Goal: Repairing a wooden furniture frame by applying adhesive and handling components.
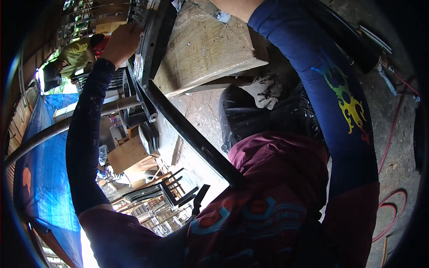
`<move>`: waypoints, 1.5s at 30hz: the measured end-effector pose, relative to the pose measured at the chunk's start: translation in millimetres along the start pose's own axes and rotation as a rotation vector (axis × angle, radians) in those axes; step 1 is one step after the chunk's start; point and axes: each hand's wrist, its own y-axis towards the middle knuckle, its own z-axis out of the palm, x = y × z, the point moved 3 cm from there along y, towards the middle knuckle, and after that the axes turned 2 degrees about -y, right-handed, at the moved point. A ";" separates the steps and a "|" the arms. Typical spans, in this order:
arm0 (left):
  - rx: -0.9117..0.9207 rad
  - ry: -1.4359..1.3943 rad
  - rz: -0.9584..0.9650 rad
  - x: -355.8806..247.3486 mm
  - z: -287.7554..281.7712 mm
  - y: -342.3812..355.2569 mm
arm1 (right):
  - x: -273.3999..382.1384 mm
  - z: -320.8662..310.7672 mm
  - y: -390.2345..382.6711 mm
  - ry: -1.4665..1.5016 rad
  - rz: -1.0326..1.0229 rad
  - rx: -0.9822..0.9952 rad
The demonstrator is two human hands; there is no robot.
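A black wooden frame [160, 42], with whitish patches along one edge, stands at the upper left against a wooden board [210, 49]. From it a long black leg [192, 138] slopes down toward my body. My left hand [123, 44] is closed at the frame's left side, its fingertips partly hidden. Only the wrist and a bit of my right hand [237, 6] show at the top edge, over the board's far end; its fingers lie out of sight. Close below that hand is a small whitish-grey flat piece [222, 17], too little seen to name.
A curved pipe [49, 136] passes behind my left arm. Beyond hang blue sheeting [56, 178] and stacked dark wooden frames [165, 192]. Another person [76, 56] bends at the far left. A red hose [393, 129] lies on the concrete floor to the right.
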 end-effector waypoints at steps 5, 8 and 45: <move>-0.427 0.030 0.000 -3.6 24.5 -10.3 | -3.9 39.4 13.8 0.036 -0.038 -0.283; -0.483 -0.018 0.193 9.3 24.1 -11.1 | -1.8 38.8 12.2 0.045 -0.057 -0.351; -0.375 -0.510 0.392 61.7 2.1 -11.4 | -5.2 46.6 31.6 0.042 0.105 -0.211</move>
